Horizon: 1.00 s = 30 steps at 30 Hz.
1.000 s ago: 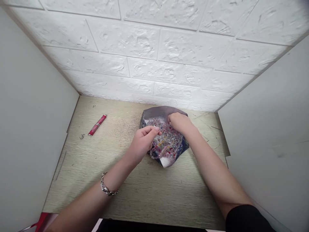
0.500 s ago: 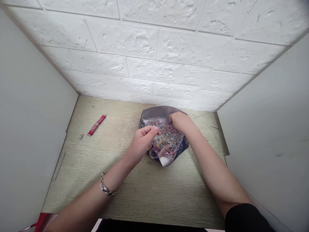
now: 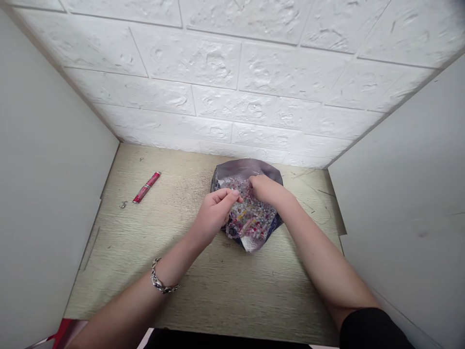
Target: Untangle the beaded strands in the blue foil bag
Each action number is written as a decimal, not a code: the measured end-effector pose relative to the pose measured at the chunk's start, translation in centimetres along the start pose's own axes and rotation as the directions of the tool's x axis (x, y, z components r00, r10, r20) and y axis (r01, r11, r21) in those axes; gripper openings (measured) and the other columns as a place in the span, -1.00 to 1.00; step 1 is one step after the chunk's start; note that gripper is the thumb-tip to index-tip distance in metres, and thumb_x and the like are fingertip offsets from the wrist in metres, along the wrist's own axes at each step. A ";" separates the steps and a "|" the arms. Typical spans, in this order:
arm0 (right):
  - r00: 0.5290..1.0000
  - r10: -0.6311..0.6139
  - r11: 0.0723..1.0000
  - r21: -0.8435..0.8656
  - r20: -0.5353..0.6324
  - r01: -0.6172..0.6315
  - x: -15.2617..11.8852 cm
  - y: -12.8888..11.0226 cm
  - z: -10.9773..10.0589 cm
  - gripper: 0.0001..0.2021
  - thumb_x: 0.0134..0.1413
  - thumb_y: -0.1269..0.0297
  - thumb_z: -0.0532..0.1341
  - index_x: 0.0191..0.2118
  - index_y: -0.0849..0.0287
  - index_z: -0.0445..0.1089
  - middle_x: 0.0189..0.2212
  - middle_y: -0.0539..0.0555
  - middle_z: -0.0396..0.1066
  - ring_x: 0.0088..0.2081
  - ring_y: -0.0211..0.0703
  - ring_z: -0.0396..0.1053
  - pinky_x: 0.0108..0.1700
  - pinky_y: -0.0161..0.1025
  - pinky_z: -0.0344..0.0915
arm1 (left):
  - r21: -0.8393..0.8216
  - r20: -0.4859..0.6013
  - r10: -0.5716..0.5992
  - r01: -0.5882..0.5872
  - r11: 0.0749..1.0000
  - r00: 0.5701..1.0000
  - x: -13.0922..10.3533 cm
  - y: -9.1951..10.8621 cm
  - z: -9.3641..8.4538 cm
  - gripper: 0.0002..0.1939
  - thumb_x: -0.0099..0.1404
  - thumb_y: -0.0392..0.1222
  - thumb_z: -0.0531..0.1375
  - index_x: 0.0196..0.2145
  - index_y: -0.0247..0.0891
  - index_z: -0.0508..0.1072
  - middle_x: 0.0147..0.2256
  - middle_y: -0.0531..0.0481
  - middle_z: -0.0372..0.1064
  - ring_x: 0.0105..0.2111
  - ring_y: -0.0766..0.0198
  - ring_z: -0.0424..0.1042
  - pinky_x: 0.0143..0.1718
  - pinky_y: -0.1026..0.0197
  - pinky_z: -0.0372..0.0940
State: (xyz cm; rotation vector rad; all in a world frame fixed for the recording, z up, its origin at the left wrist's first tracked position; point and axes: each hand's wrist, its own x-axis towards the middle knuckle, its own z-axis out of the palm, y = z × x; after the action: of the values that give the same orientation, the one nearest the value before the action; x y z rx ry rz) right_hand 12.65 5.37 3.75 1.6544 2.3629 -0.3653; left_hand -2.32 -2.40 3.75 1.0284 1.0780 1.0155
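Resting on the table (image 3: 236, 300) near the wall (image 3: 218, 72), the bag (image 3: 232, 169) gapes open, its grey inner side folded out around a mass of small beads (image 3: 254, 211), mostly clear, white and pink with some red and yellow. Over its right half is the right hand (image 3: 271, 191), fingers curled down among the beads; their tips are hidden, so I cannot tell how far open they are or what they hold. Over the left edge is the left hand (image 3: 214, 213), thumb and forefinger brought together above the beads; whether something fine sits between them, I cannot tell. A chain bracelet (image 3: 162, 281) circles the left wrist. Farther left lie a slim red tube (image 3: 146, 187), set aslant, and a little metal clasp (image 3: 124, 205) just beside its lower end.
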 end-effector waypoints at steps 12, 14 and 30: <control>0.973 -0.230 0.862 0.469 0.027 0.191 -0.1 0.8 -1.3 -0.67 0.05 0.49 -0.07 -0.15 0.16 0.34 -0.22 0.05 0.41 -0.30 -0.31 0.34 -0.31 -0.40 0.21 | -0.022 -0.015 0.022 -0.023 1.000 1.000 0.0 0.0 -0.1 -0.74 0.12 -0.02 0.11 -0.54 -0.28 0.34 -0.78 0.24 -0.15 -0.77 0.52 -0.15 -0.74 0.40 -0.16; 0.990 -0.141 0.915 0.382 -0.005 0.132 -0.2 1.0 -1.5 -0.68 0.06 0.49 -0.07 -0.15 0.16 0.35 -0.20 0.08 0.40 -0.26 -0.27 0.34 -0.27 -0.38 0.21 | -0.030 -0.020 0.022 -0.023 0.999 1.000 0.0 0.0 0.0 -0.73 0.12 -0.02 0.11 -0.54 -0.28 0.34 -0.78 0.24 -0.16 -0.77 0.53 -0.15 -0.74 0.40 -0.16; 0.998 -0.023 0.967 0.254 0.062 0.006 0.7 -0.3 -0.5 -0.66 -0.03 0.52 0.01 -0.11 0.25 0.34 -0.20 0.15 0.43 -0.25 -0.22 0.37 -0.29 -0.40 0.21 | -0.052 -0.032 0.025 -0.026 0.998 0.999 0.0 0.2 0.0 -0.75 0.13 -0.05 0.11 -0.55 -0.29 0.34 -0.80 0.24 -0.15 -0.77 0.53 -0.15 -0.75 0.42 -0.15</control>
State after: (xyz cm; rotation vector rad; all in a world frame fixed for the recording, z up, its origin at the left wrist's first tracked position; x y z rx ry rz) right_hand 12.15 6.01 4.00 1.7022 2.3619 -0.7414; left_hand -2.31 -2.39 3.99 0.9892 1.0611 1.0783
